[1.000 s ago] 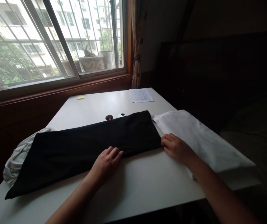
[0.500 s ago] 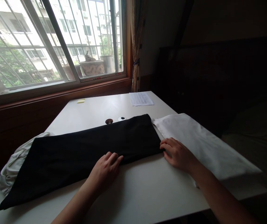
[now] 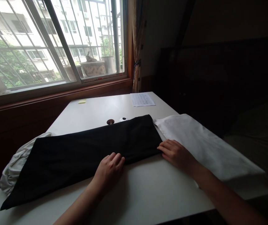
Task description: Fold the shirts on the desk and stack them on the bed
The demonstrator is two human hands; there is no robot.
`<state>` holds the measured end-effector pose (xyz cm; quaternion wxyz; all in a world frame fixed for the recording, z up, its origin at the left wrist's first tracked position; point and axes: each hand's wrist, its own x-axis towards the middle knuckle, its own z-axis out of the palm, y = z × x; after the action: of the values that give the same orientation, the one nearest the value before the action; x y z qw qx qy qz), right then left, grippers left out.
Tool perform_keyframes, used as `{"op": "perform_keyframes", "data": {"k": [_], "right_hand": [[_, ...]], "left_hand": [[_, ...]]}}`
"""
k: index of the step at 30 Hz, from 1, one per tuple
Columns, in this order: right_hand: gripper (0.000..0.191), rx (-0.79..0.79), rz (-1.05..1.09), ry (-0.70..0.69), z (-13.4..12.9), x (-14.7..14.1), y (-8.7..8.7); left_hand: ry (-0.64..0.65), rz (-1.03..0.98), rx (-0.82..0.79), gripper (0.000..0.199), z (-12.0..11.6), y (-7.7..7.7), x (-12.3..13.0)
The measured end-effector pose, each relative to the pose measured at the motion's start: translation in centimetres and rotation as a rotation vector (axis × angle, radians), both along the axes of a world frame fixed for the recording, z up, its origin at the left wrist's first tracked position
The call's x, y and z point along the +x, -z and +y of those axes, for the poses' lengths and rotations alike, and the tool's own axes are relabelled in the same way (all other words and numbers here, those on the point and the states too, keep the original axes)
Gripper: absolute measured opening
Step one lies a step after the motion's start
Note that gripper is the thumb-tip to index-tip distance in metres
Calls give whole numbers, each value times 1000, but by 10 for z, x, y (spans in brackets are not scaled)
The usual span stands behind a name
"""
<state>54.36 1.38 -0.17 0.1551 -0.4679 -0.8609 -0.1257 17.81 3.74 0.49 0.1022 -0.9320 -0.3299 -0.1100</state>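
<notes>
A long black folded garment [image 3: 84, 150], shaped like trousers, lies flat across the white table. My left hand [image 3: 111, 167] is at the middle of its near edge, fingers curled closed over the cloth; the fingertips are partly hidden. At the garment's right end, my right hand [image 3: 175, 153] pinches the near corner between thumb and fingers. White cloth [image 3: 195, 140] is spread out just beyond that hand, towards the right edge of the table. Another crumpled white cloth [image 3: 19, 162] pokes out from behind the garment's left end.
Sheets of printed paper [image 3: 142, 99] and a yellow sticky note [image 3: 82, 101] lie at the far side of the white table [image 3: 96, 107]. A round cable hole [image 3: 110, 122] and a small white round piece [image 3: 123, 119] are behind the garment. Beyond stands a barred window [image 3: 54, 40].
My right hand has shifted slightly left on the garment's corner, and its fingers have straightened somewhat. My left hand stays at the near edge.
</notes>
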Motion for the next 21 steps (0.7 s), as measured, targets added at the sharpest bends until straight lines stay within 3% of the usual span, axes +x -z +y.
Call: {"op": "perform_keyframes", "data": {"k": [4,9,15,21], "right_hand": [[30,-9,91,-18,-7,-4,-3],[12,-207,349,7,-20,-7,-14],[35,-339,615,440,-13,-7,-2],[67,-514,793,504,26,-15,5]], "left_hand": [[48,-28,35,14,-1,-4,-4],[62,-137,48,13,-4,-11,-14],[81,-108,40,11,-6,-14,-15],[96,-48,-3,13,-7,-13,-14]]}}
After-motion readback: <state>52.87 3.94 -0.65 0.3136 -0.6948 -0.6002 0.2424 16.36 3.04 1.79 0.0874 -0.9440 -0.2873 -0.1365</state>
